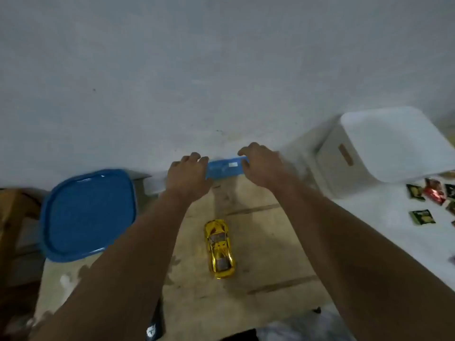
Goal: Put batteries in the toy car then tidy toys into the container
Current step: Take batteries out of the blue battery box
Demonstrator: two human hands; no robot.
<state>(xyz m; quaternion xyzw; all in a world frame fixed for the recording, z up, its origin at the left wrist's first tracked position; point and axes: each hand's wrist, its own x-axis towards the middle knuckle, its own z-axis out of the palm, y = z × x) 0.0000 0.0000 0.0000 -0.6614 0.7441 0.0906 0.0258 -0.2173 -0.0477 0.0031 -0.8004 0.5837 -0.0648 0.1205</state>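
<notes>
The toy car (219,248) lies on the floor (258,242) between the forearms. The lid (88,214) lies to its left; the bin (384,148) and packets (429,200) to its right. The flat box (224,166) lies beyond it, between both hands (188,173) (261,166).

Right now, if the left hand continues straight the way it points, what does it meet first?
Probably the wall. The left hand already grips the blue pack, fingers toward the wall; depth is unclear.

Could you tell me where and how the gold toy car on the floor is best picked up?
Grip the gold toy car across its narrow middle, coming from above, thumb on one long side and fingers on the other. It sits upright on the floor, nose pointing away, both flanks free; the glossy, curved ends would likely slip.
</notes>
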